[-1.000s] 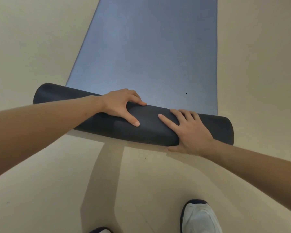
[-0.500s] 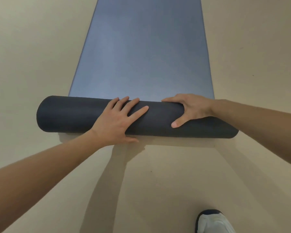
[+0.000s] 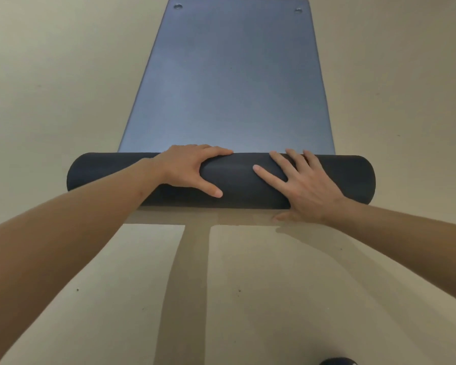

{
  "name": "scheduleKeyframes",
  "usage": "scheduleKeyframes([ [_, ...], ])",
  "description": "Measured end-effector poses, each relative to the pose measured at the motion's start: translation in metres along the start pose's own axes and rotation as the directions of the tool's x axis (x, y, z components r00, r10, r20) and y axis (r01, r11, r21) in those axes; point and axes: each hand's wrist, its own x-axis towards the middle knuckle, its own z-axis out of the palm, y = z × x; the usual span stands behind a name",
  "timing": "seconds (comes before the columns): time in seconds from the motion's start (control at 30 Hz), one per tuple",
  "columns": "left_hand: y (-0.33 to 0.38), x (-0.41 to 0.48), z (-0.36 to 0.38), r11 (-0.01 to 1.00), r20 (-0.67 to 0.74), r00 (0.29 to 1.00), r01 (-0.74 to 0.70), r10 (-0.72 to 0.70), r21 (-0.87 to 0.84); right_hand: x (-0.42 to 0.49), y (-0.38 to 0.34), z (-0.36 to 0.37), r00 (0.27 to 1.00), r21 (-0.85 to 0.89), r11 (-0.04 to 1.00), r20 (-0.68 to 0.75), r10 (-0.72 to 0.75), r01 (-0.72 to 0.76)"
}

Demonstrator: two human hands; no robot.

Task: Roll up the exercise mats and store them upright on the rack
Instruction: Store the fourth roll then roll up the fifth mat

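A pale floor [image 3: 50, 75] is seen across the whole view, and the mat [image 3: 229, 88] is laid flat on it, stretching away from the person to its far end. Roughly the near part of the mat is already wound into a dark roll [image 3: 242, 180], which lies crosswise on the floor with both ends sticking out past the flat sheet. The rack is not in view.

The roll is gripped by the left hand [image 3: 192, 169], fingers curved over the top and thumb spread down the near face. The right hand [image 3: 306, 185] is laid flat on it, fingers straight and splayed, nothing clasped, thumb by the floor.

Two small eyelets [image 3: 178, 6] are seen at the far corners. A dark shoe tip [image 3: 337, 360] is cut by the bottom edge.

The rolling is judged about half done. Even pressure should be applied from both hands, set wider apart, so that the roll is driven straight. The wraps should be kept tight and the side edges aligned, or a cone will be formed that stands badly on a rack.
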Motion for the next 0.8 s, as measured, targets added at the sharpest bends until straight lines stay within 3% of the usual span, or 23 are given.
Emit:
scheduleKeyframes([
  [0.1,-0.001,0.002,-0.005,0.976,-0.140,0.989,-0.012,0.043,0.219,0.014,0.012,0.001,0.999,0.021,0.999,0.031,0.023,-0.024],
  [0.2,0.003,-0.014,0.006,0.913,-0.347,0.917,-0.041,0.196,0.406,0.027,0.026,-0.003,0.999,0.138,0.990,0.044,0.028,-0.033],
  [0.27,0.005,-0.023,0.019,0.865,-0.340,0.910,-0.039,0.238,0.500,0.033,0.034,-0.004,0.999,0.179,0.984,0.049,0.011,-0.020],
  [0.33,0.004,-0.023,0.029,0.828,-0.280,0.940,-0.005,0.195,0.561,0.040,0.042,-0.006,0.998,0.224,0.974,0.068,0.001,-0.017],
  [0.57,0.000,-0.001,0.003,0.894,-0.241,0.967,0.034,0.083,0.446,0.069,0.064,-0.027,0.974,0.413,0.905,0.226,0.004,-0.100],
  [0.8,0.006,-0.019,0.004,0.892,-0.213,0.974,0.023,0.082,0.451,0.056,0.054,-0.040,0.981,0.453,0.886,0.194,0.009,-0.098],
])
